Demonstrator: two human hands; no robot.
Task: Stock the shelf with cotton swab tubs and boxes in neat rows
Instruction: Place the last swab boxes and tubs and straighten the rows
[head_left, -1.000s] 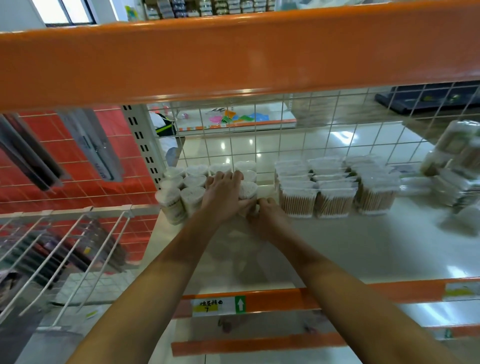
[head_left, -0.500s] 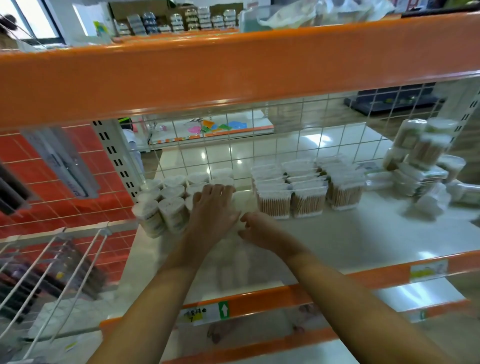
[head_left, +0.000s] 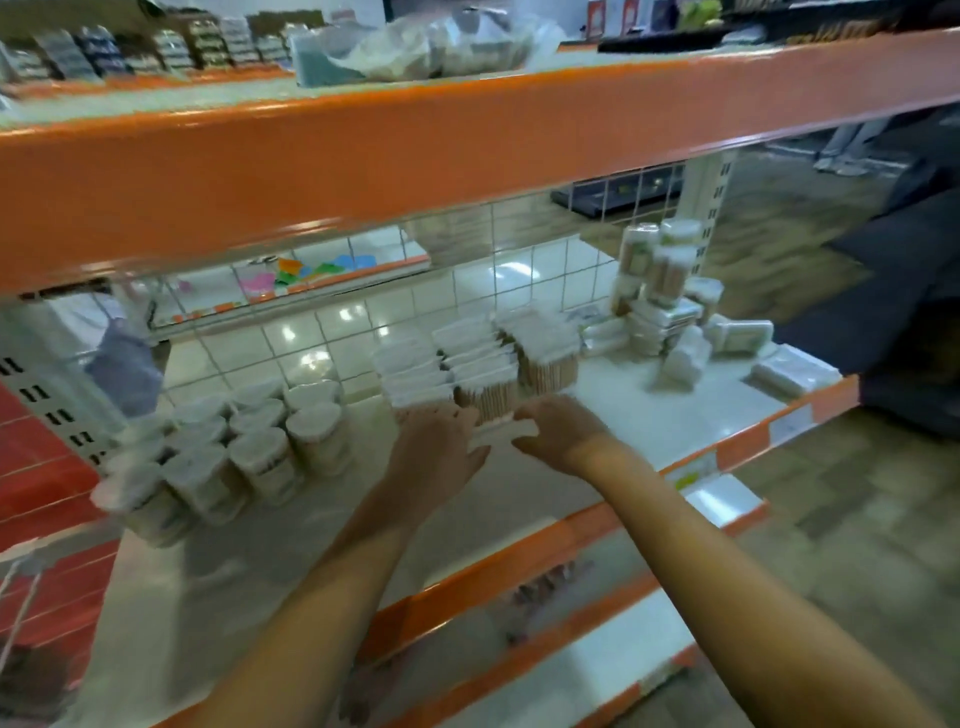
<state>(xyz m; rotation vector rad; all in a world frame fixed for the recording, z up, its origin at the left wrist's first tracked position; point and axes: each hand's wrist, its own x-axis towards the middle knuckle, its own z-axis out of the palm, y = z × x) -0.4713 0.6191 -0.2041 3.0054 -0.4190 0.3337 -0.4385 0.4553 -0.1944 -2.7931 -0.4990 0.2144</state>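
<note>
While both hands reach mid-shelf (head_left: 649, 415), left hand (head_left: 436, 447) & right hand (head_left: 558, 434) touch front swab box (head_left: 501, 431), long axis along shelf edge, grip blurred, can't tell, 3 box rows (head_left: 467, 358), tubs (head_left: 234, 447) at left edge.

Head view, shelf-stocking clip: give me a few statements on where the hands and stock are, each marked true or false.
1. Both hands are at the rectangular clear boxes of wooden-stick swabs. True: left hand and right hand meet at the front of these rows.
2. The round white-lidded cotton swab tubs stand right of the boxes. False: they stand to the left.
3. A loose pile of unsorted swab packs sits at the shelf's right end. True.
4. The shelf beam overhead is blue. False: it is orange.
</note>
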